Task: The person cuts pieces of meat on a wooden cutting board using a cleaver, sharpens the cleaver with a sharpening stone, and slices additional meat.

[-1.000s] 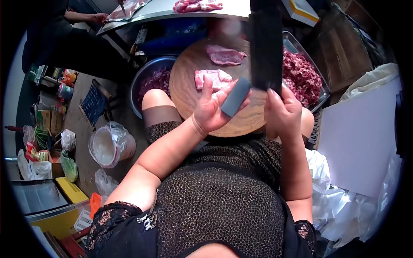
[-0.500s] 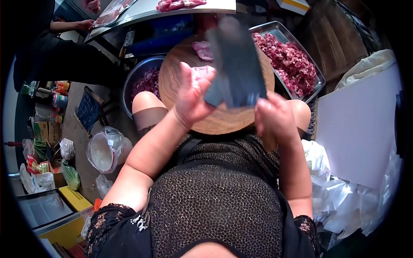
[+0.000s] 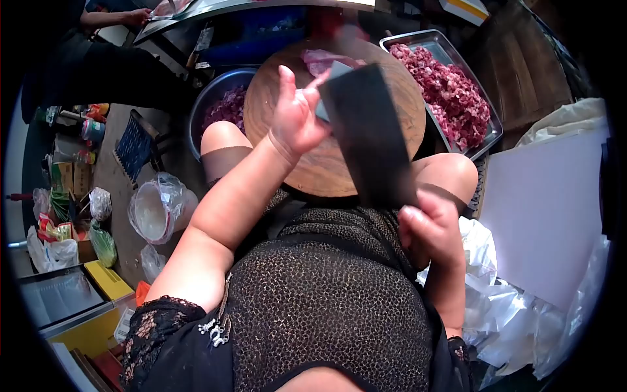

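Observation:
My right hand (image 3: 432,225) is closed around the handle end of a broad, dark cleaver (image 3: 369,137). The blade is smeared by motion and rises over the round wooden chopping block (image 3: 281,62) on my lap. My left hand (image 3: 299,117) is above the block, left of the blade, palm up with the thumb spread; some fingers are hidden. A pale grey-blue edge (image 3: 336,69) shows beside the blade near my left fingers; I cannot tell what it belongs to. Pink meat (image 3: 319,60) lies at the far side of the block, partly hidden.
Chopped meat fills a metal tray (image 3: 494,130) at right and sits in a metal bowl (image 3: 196,127) at left. Beyond the block stand a blue bin (image 3: 251,46) and a table (image 3: 261,8). Another person's hand (image 3: 137,17) is at far left. A plastic-lined bucket (image 3: 153,215) stands on the floor.
The cleaver and my right hand have moved down and to the right, toward my body. My left hand has moved slightly up and right. The view has shifted a little.

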{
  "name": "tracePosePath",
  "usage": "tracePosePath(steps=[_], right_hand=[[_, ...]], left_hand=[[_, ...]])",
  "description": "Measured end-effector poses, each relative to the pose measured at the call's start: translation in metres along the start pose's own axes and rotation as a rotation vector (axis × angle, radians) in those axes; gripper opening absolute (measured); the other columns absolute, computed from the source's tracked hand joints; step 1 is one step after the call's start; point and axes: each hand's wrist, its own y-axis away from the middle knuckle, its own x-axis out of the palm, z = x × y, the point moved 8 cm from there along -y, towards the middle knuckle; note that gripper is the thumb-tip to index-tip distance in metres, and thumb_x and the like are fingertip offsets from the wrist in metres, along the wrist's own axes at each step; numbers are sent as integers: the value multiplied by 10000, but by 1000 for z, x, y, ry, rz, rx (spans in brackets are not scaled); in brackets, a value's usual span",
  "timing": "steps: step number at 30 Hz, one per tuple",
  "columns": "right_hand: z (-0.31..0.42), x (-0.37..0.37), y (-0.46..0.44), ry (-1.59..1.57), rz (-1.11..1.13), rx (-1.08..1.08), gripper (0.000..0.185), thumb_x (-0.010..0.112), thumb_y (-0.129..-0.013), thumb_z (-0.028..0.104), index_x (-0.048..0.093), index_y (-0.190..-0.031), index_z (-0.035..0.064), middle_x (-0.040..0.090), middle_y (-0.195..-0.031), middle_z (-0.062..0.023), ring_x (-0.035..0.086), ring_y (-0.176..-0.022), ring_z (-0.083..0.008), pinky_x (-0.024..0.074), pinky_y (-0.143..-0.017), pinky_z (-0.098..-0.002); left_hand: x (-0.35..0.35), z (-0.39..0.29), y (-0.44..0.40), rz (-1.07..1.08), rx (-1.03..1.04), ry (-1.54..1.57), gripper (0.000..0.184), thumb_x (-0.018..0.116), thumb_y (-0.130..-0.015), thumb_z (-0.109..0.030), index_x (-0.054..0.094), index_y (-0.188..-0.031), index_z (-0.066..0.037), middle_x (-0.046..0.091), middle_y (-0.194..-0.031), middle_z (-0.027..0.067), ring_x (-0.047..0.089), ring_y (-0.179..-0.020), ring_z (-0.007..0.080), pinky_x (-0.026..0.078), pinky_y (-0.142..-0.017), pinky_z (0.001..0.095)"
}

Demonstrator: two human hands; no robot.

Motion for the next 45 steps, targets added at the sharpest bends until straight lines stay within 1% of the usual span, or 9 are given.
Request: tracePosePath(steps=[5, 13, 15, 19, 22, 27, 35, 42, 45], right_hand=[[39, -39, -62, -82, -201, -289, 203, 553, -964, 151, 601, -1050, -26, 590, -695, -7, 538, -514, -69, 422, -469, -208], [20, 18, -38, 1227, -377, -666, 491, 671, -832, 105, 549, -1304, 44, 584, -721, -140, 601, -607, -300, 509, -581, -407], [12, 15, -15, 932, -244, -655, 424, 652, -856, 67, 570, -1266, -4, 578, -670, -66, 569, -536, -215, 469, -522, -340], [-13, -7, -12, -117, -72, 71, 177, 574, -950, 133, 639, -1044, -2, 545, -679, 41, 537, -555, -77, 425, -498, -238], [-3, -39, -51, -231, -122, -61, 159, 561, -968, 161, 584, -877, 33, 558, -678, 7, 519, -518, -73, 425, -484, -211], [38, -109, -123, -32, -458, -419, 141, 567, -970, 141, 617, -959, 10, 555, -663, 11, 515, -517, -69, 441, -488, -216], [-11, -164, -176, -43, -422, -212, 126, 586, -952, 164, 586, -864, 74, 555, -667, 12, 549, -522, -84, 457, -461, -240], [3, -159, -191, -64, -381, -132, 110, 588, -927, 123, 631, -928, 22, 552, -654, 25, 526, -507, -63, 432, -475, -230], [4, -155, -194, -59, -362, -114, 112, 583, -922, 125, 631, -926, 24, 550, -655, 26, 523, -517, -65, 428, -466, -240]], left_hand=[[3, 62, 10, -18, -78, 46, 1013, 356, -854, -789, 324, -1463, 20, 455, -1444, 168, 412, -1360, 286, 284, -1166, 435], [-27, -13, -19, -140, 145, -284, 994, 299, -852, -807, 336, -1472, -31, 568, -1305, 212, 560, -1181, 346, 437, -1034, 481], [-26, -37, -23, 156, 84, -79, 1030, 233, -845, -822, 275, -1496, -25, 493, -1391, 219, 503, -1256, 343, 357, -1095, 534], [-2, -11, -13, -189, 83, -290, 1034, 288, -841, -823, 270, -1503, -29, 506, -1395, 159, 503, -1262, 293, 375, -1094, 448], [-6, 35, -4, -171, -82, -215, 1030, 316, -835, -820, 307, -1483, -18, 494, -1414, 139, 501, -1276, 249, 401, -1074, 371], [-17, 29, -29, -194, -57, -306, 624, 586, -954, -368, 396, -1391, 35, 560, -1301, 210, 613, -1124, 292, 491, -1018, 365], [-18, -163, -206, -732, 301, -1322, 192, 646, -869, -107, 655, -1045, -31, 666, -850, 130, 671, -760, 241, 580, -650, 305], [-75, -225, -280, -801, 306, -1603, 256, 689, -876, -68, 646, -1124, -23, 669, -1038, 94, 661, -928, 210, 597, -745, 432], [-15, -188, -260, -447, 776, -2680, 410, 612, -909, -331, 630, -1166, -12, 646, -1113, 254, 608, -1059, 407, 474, -935, 442]])
